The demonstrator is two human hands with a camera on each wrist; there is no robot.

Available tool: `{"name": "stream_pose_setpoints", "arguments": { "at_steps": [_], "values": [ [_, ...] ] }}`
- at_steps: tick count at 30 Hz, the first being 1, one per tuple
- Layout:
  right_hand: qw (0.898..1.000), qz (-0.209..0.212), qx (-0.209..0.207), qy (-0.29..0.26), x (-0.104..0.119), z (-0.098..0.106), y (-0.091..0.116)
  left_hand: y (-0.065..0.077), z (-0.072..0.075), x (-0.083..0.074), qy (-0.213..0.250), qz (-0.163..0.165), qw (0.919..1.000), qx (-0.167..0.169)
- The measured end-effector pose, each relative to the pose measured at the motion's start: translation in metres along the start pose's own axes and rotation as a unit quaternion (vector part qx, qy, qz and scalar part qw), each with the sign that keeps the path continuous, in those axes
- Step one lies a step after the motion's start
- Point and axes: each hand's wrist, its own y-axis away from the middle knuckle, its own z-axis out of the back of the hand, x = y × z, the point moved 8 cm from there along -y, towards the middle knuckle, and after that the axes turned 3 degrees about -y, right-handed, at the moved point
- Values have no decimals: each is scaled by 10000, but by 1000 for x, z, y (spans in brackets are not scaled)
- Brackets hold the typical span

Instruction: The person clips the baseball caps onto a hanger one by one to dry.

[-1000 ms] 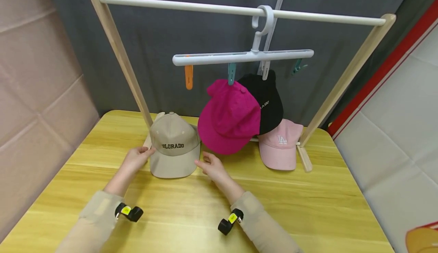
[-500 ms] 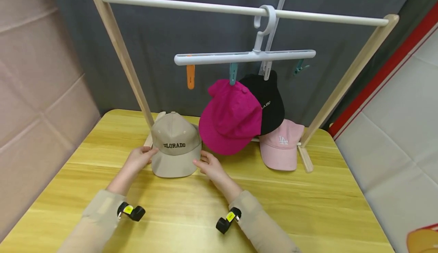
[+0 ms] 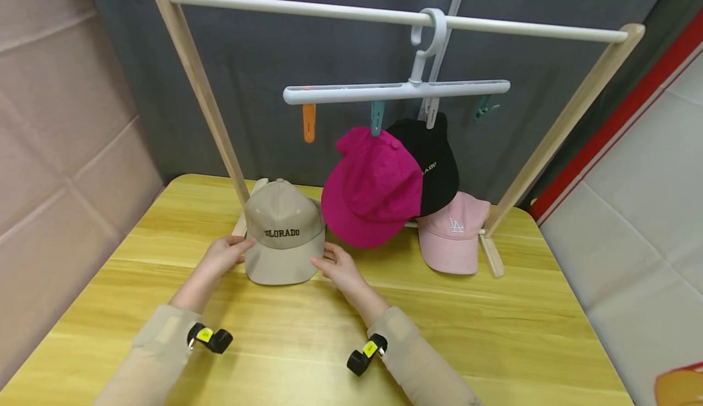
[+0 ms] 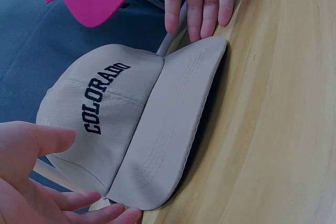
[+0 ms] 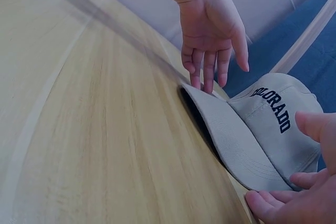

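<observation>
A beige cap (image 3: 281, 226) lettered COLORADO lies on the wooden table, its brim toward me. My left hand (image 3: 221, 255) is at its left side, fingers extended along the cap's edge and thumb apart from them. On the opposite side, my right hand (image 3: 342, 267) has its fingertips at the brim's right edge. The left wrist view shows the left hand (image 4: 37, 177) with loosely spread fingers beside the cap (image 4: 121, 114). Seen from the right wrist, the right hand (image 5: 299, 187) has fingertips close against the brim; whether they press it cannot be told.
A wooden rack with a white rod (image 3: 307, 8) stands over the table (image 3: 296, 357). From its white hanger (image 3: 395, 91), clips hold a magenta cap (image 3: 373, 186) and a black cap (image 3: 439, 168). An orange clip (image 3: 309, 123) hangs left; a pink cap (image 3: 451, 235) lies right.
My right hand has come slightly closer to the beige cap, its fingers now at the brim's edge. The left hand stays beside the cap. The head view has shifted a little.
</observation>
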Motion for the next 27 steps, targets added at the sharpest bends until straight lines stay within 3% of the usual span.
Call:
{"name": "stream_pose_setpoints", "arguments": {
  "at_steps": [8, 20, 27],
  "values": [
    [10000, 19, -68, 60, -4, 2, -1, -4, 0, 5, -41, 174, 9998, 6],
    [9999, 32, -147, -10, 26, -1, 20, -5, 1, 4, -176, -61, 9998, 90],
    [9998, 68, -199, 2, 28, -1, 23, -4, 4, 7, -188, -132, 9997, -30]
  ]
}}
